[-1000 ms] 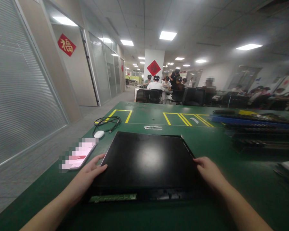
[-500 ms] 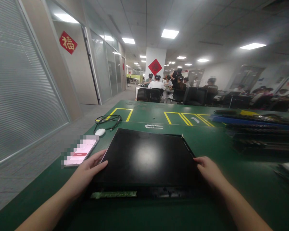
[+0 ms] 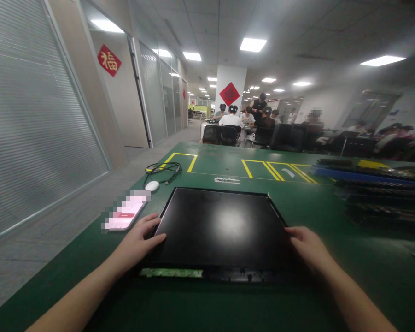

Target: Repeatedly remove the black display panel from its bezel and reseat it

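Note:
In front of me lies a glossy black screen panel [image 3: 200, 230], framed by a thin dark rim, with a ceiling light mirrored in it. A green circuit board strip [image 3: 171, 273] shows along its near edge. My left hand [image 3: 143, 237] holds the panel's left side, thumb on top and the other fingers at the edge. At the right side, my right hand [image 3: 306, 242] pinches the edge; some of its fingertips are hidden. Just beyond my left hand is a phone [image 3: 129, 212] with a pink screen, partly pixelated.
A white mouse [image 3: 152, 186] and a coiled black cable [image 3: 164, 173] lie at the back left of the green table [image 3: 207, 309]. Stacked dark panels and a blue tray [image 3: 362, 176] occupy the right. Yellow tape outlines mark the far side. People sit beyond the table.
The panel, which sat raised and shifted left over its rim, now lies lower and more evenly inside it. Both hands stay at its sides. The whole view has shifted slightly.

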The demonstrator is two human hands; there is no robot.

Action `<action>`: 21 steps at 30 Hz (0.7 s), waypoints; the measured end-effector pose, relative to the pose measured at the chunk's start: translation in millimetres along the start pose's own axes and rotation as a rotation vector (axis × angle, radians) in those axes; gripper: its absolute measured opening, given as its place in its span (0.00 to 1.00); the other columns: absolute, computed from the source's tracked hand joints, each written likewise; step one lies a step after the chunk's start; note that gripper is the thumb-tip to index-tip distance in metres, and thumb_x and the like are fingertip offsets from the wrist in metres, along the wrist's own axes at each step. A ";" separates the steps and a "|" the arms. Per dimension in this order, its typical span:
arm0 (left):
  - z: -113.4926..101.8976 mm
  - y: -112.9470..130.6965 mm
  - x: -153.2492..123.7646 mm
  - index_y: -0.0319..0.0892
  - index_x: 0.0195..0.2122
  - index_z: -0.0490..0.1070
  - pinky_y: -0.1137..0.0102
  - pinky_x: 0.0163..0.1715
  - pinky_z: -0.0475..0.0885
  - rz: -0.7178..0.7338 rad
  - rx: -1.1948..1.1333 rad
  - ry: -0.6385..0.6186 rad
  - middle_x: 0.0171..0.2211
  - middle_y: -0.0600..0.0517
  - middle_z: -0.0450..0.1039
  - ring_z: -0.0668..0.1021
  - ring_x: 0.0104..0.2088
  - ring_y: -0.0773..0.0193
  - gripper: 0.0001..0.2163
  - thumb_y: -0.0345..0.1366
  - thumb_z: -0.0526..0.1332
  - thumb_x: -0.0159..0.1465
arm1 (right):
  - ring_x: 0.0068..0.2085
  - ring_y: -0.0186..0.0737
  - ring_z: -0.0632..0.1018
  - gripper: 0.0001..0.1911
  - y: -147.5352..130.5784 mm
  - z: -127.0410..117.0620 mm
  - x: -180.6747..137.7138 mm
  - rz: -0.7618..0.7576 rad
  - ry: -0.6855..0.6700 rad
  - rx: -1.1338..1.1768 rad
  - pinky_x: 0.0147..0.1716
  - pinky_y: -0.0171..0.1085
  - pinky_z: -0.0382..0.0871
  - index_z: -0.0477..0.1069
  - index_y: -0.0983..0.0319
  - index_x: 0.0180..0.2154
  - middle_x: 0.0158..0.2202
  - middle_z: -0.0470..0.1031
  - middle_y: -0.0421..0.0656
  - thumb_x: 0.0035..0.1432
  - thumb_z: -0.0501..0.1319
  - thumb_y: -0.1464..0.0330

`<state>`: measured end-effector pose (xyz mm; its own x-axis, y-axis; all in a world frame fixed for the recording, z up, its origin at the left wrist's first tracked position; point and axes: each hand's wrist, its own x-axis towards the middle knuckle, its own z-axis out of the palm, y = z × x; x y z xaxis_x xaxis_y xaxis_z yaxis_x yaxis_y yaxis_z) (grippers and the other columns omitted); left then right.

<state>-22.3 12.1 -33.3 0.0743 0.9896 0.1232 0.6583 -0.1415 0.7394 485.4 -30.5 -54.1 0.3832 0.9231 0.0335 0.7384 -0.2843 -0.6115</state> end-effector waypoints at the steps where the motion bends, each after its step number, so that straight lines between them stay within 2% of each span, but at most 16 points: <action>1: 0.3 1.5 -0.2 0.39 0.52 0.78 0.51 0.59 0.67 -0.002 0.031 -0.003 0.63 0.38 0.66 0.70 0.61 0.40 0.29 0.51 0.64 0.53 | 0.44 0.45 0.81 0.21 1.8 0.5 0.7 -0.004 0.002 0.018 0.46 0.40 0.73 0.80 0.63 0.44 0.44 0.81 0.48 0.50 0.57 0.73; 6: 1.1 7.9 -1.1 0.39 0.49 0.79 0.51 0.60 0.65 0.033 0.143 0.001 0.61 0.38 0.68 0.71 0.60 0.40 0.27 0.51 0.62 0.54 | 0.45 0.46 0.81 0.21 6.1 2.5 3.4 0.002 -0.001 0.058 0.46 0.40 0.73 0.80 0.63 0.44 0.45 0.81 0.49 0.49 0.57 0.73; 11: 2.2 8.7 -2.0 0.34 0.51 0.77 0.50 0.61 0.64 0.034 0.181 -0.007 0.61 0.34 0.67 0.70 0.61 0.40 0.30 0.51 0.60 0.55 | 0.44 0.46 0.81 0.22 7.6 3.7 6.1 0.033 -0.010 0.075 0.46 0.41 0.73 0.79 0.65 0.45 0.47 0.80 0.51 0.49 0.56 0.73; 15: 2.4 9.7 -3.1 0.36 0.50 0.77 0.50 0.59 0.66 0.055 0.190 0.000 0.60 0.36 0.68 0.71 0.60 0.40 0.28 0.51 0.60 0.55 | 0.44 0.46 0.81 0.21 11.4 4.5 6.4 0.019 0.008 0.079 0.46 0.40 0.73 0.80 0.64 0.44 0.45 0.81 0.50 0.49 0.56 0.73; 21: 9.0 -8.0 0.5 0.37 0.51 0.76 0.50 0.61 0.63 0.075 0.176 0.027 0.61 0.36 0.67 0.70 0.61 0.42 0.29 0.53 0.60 0.57 | 0.40 0.44 0.82 0.20 12.1 6.8 3.2 -0.007 0.033 0.101 0.40 0.37 0.74 0.80 0.61 0.42 0.43 0.82 0.47 0.49 0.57 0.73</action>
<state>-20.9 14.0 -45.1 0.1101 0.9750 0.1930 0.7727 -0.2061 0.6004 491.8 -29.3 -66.8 0.3972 0.9155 0.0634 0.6819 -0.2482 -0.6880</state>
